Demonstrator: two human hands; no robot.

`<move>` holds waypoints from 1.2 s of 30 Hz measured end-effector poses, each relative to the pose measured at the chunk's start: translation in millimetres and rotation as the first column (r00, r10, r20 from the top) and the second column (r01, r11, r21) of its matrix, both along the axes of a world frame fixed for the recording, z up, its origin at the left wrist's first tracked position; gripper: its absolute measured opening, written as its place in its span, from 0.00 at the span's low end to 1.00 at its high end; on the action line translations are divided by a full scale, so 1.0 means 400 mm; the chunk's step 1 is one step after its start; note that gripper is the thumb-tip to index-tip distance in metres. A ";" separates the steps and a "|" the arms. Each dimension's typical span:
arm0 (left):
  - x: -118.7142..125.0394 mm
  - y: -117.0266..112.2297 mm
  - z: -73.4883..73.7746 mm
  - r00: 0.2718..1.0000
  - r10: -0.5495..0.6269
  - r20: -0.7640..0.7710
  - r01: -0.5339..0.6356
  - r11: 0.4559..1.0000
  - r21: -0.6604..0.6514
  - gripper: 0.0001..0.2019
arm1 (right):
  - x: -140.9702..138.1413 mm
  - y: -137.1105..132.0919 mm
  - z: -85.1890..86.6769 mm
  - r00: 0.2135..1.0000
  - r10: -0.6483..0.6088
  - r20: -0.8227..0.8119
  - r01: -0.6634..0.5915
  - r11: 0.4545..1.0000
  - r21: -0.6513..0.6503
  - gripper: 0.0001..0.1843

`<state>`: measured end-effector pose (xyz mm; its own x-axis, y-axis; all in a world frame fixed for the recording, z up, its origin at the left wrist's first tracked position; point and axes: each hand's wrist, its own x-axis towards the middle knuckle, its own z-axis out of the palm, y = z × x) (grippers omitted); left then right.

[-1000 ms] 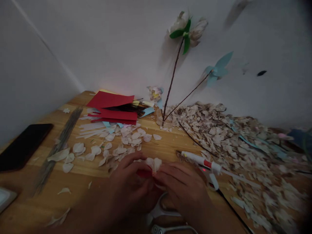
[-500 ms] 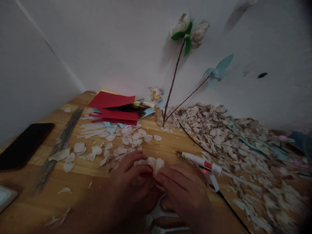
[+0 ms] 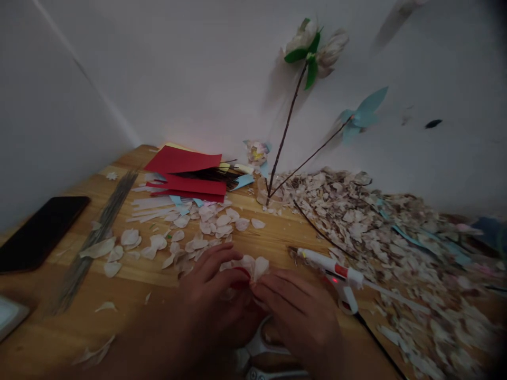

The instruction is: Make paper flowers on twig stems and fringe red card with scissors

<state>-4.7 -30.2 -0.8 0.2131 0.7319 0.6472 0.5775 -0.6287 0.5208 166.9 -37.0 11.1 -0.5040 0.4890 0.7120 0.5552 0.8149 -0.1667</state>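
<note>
At the table's near side, my left hand (image 3: 212,287) is closed, its fingers curled around a piece of red paper (image 3: 241,281). Pale petals (image 3: 259,266) stick up between my two hands, against the red piece. Closed as well, my right hand (image 3: 297,303) pinches these petals at their lower edge with its fingertips. The fingertips of both hands nearly meet, and the lower part of what they hold is hidden. Beneath my hands lies a pair of scissors (image 3: 267,345), partly covered by my right hand.
A glue gun (image 3: 332,269) with a lit red light lies to the right, beside a heap of dried petals (image 3: 356,211). Behind stand stemmed flowers (image 3: 303,45). Red paper sheets (image 3: 186,158), loose petals (image 3: 222,224), thin wires (image 3: 103,227) and a phone (image 3: 43,229) lie leftward.
The view has shifted slightly, so the background things sit a little further right. My hands keep almost the same pose, with the petals between them showing slightly more.
</note>
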 end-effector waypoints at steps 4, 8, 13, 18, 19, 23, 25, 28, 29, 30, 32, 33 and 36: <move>0.012 -0.001 -0.007 1.000 0.012 0.014 -0.012 0.999 -0.039 0.07 | 0.001 -0.001 -0.015 1.000 0.011 0.011 -0.011 1.000 -0.022 0.16; 0.014 -0.002 -0.007 0.998 0.067 0.009 -0.066 0.997 -0.029 0.06 | 0.004 0.002 -0.022 1.000 0.019 0.018 -0.019 1.000 0.007 0.15; 0.003 -0.001 -0.004 0.996 0.027 -0.089 -0.026 1.000 0.016 0.10 | 0.003 0.007 -0.016 1.000 0.015 0.019 -0.015 1.000 -0.005 0.15; 0.007 -0.001 0.010 0.997 0.034 -0.070 -0.026 0.993 0.118 0.09 | 0.004 0.004 -0.017 1.000 0.026 0.006 -0.026 1.000 -0.006 0.14; 0.007 0.000 0.011 0.997 0.033 -0.077 -0.023 0.992 0.125 0.09 | 0.005 0.003 -0.018 1.000 0.028 0.011 -0.028 1.000 -0.003 0.14; 0.002 0.006 0.020 0.991 -0.007 -0.131 0.025 0.990 0.138 0.09 | 0.004 0.003 -0.018 0.999 0.026 0.039 -0.027 0.999 0.017 0.16; 0.004 0.008 0.027 0.990 -0.020 -0.140 0.041 0.987 0.153 0.07 | 0.001 0.003 -0.014 0.999 0.017 0.040 -0.019 0.999 0.037 0.16; 0.007 0.006 0.028 0.991 -0.023 -0.134 0.045 0.986 0.158 0.06 | -0.005 0.001 -0.006 1.000 0.009 0.016 -0.009 0.999 0.036 0.17; 0.007 0.005 0.025 0.991 -0.022 -0.128 0.041 0.987 0.152 0.07 | -0.006 0.001 -0.005 1.000 0.007 0.014 -0.007 1.000 0.027 0.18; 0.006 0.005 0.019 0.992 -0.023 -0.125 0.040 0.990 0.133 0.07 | -0.006 0.000 -0.004 1.000 0.006 0.015 -0.006 1.000 0.018 0.18; 0.002 0.004 0.004 0.995 -0.018 -0.102 0.027 0.996 0.082 0.08 | -0.005 0.001 -0.006 1.000 0.003 0.011 -0.003 1.000 0.023 0.17; 0.000 0.004 -0.003 0.996 -0.012 -0.084 0.016 0.998 0.055 0.09 | -0.003 0.003 -0.007 1.000 -0.003 0.003 0.003 1.000 0.030 0.16; -0.008 0.003 -0.012 0.998 -0.020 -0.052 0.020 1.000 -0.010 0.12 | 0.004 0.012 -0.009 0.998 -0.057 -0.024 0.058 0.998 0.021 0.13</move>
<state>-8.1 -29.0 -5.7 0.2614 0.7333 0.6276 0.5915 -0.6355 0.4962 168.5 -32.3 7.6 -0.4585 0.5012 0.7339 0.5975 0.7851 -0.1629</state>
